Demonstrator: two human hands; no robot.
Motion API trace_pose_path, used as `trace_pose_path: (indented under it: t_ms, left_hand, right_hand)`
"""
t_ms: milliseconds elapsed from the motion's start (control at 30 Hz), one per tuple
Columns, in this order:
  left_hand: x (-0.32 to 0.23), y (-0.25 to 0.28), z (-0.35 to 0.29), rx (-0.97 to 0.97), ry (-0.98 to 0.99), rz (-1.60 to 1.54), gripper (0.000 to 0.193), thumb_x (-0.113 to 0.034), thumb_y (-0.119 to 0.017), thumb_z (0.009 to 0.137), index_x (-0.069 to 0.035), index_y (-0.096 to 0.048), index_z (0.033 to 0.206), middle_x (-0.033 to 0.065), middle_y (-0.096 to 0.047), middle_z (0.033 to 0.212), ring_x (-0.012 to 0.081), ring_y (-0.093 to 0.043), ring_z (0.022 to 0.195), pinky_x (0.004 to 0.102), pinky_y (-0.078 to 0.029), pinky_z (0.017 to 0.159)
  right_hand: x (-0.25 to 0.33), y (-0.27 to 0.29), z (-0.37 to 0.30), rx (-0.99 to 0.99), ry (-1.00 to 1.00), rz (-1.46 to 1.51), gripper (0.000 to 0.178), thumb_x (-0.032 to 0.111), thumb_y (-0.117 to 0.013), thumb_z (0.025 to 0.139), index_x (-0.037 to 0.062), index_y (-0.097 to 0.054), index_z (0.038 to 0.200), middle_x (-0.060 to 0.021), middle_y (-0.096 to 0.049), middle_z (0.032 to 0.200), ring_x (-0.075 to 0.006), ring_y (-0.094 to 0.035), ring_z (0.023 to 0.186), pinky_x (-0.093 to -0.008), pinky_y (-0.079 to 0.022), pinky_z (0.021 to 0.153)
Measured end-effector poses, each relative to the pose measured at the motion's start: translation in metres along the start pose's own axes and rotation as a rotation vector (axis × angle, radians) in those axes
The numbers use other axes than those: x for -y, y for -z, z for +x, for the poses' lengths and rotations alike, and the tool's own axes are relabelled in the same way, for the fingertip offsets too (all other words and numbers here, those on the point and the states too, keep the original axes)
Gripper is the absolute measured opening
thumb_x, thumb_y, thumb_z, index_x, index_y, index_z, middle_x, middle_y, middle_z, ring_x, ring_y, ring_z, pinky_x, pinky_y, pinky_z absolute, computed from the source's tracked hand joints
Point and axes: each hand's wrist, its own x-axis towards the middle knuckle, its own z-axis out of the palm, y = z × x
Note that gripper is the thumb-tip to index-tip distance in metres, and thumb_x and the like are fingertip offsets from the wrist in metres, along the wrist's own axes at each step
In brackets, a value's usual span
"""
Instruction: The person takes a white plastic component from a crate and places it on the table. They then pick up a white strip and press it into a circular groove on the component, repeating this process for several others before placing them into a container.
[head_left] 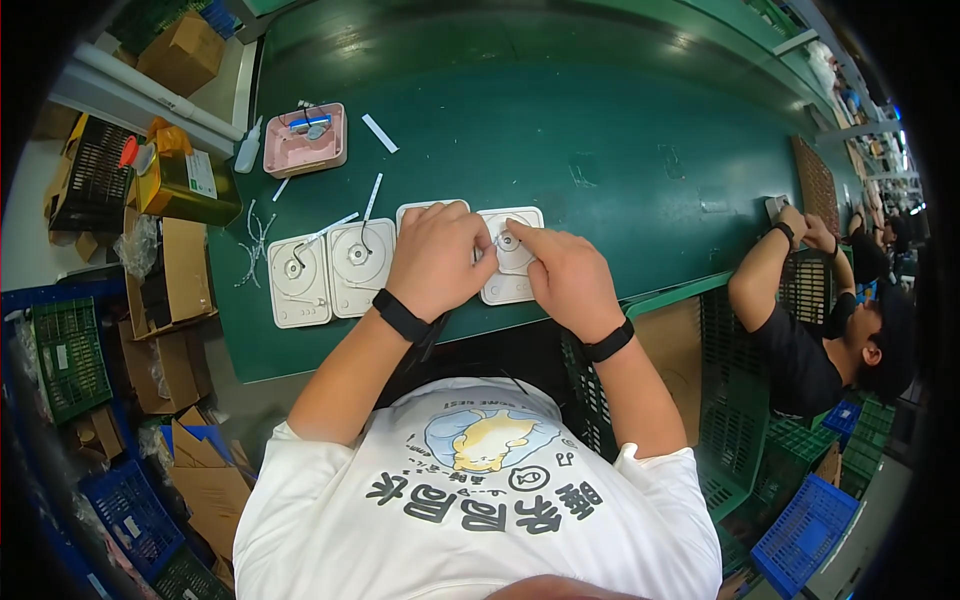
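Several white square casings with round discs lie in a row along the near table edge. My right hand (pixel 575 280) reaches over the rightmost casing (pixel 512 290), its index finger stretched onto the small round hub at the disc's middle. Beside it, my left hand (pixel 440 258) is closed, thumb and index finger pinched at that casing's left side. What they pinch is hidden. The left hand covers most of a third casing (pixel 425 210). Further left, two casings (pixel 345 295) (pixel 300 312) each have a dark wire at the hub leading to a white strip (pixel 374 195).
A pink tray (pixel 330 160) with small parts, a white bottle (pixel 248 148) and loose wires (pixel 257 240) lie at the table's left. Past its left edge stand a yellow can (pixel 185 185) and cardboard boxes. Right, a co-worker (pixel 815 330) sits near green crates (pixel 730 420).
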Motion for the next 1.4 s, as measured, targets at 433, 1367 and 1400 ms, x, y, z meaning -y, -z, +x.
trace_pose_path:
  t_ms: [433, 1367, 1400]
  left_hand:
    - [0.006, -0.002, -0.019, -0.05, -0.193, -0.117, 0.021, -0.023, -0.086, 0.093, -0.012, -0.082, 0.111, 0.0078, -0.073, 0.126, 0.0316, -0.066, 0.127, 0.0514, -0.043, 0.115]
    - [0.01, 0.0, -0.025, 0.1, -0.4, 0.075, 0.082, -0.034, -0.097, 0.082, -0.013, -0.067, 0.155, 0.012, -0.071, 0.154, 0.0326, -0.062, 0.151, 0.0579, -0.045, 0.125]
    - [0.007, -0.001, -0.024, 0.095, -0.417, 0.13, 0.081, -0.035, -0.096, 0.081, -0.013, -0.069, 0.154, 0.0116, -0.072, 0.154, 0.0324, -0.063, 0.151, 0.0576, -0.046, 0.125]
  right_hand:
    - [0.012, -0.009, 0.006, -0.047, 0.072, -0.112, 0.045, -0.005, -0.069, 0.094, 0.0063, -0.081, 0.136, -0.0083, -0.079, 0.128, -0.0324, -0.075, 0.113, -0.0467, -0.06, 0.096]
    - [-0.015, -0.004, 0.014, -0.076, -0.108, 0.176, 0.016, 0.009, -0.087, 0.086, 0.0032, -0.077, 0.098, -0.0131, -0.074, 0.112, -0.0324, -0.073, 0.101, -0.0409, -0.061, 0.09]
    - [-0.017, -0.004, 0.015, -0.124, -0.047, 0.171, 0.017, 0.009, -0.086, 0.086, 0.0037, -0.076, 0.098, -0.014, -0.075, 0.114, -0.0338, -0.073, 0.105, -0.0416, -0.061, 0.094]
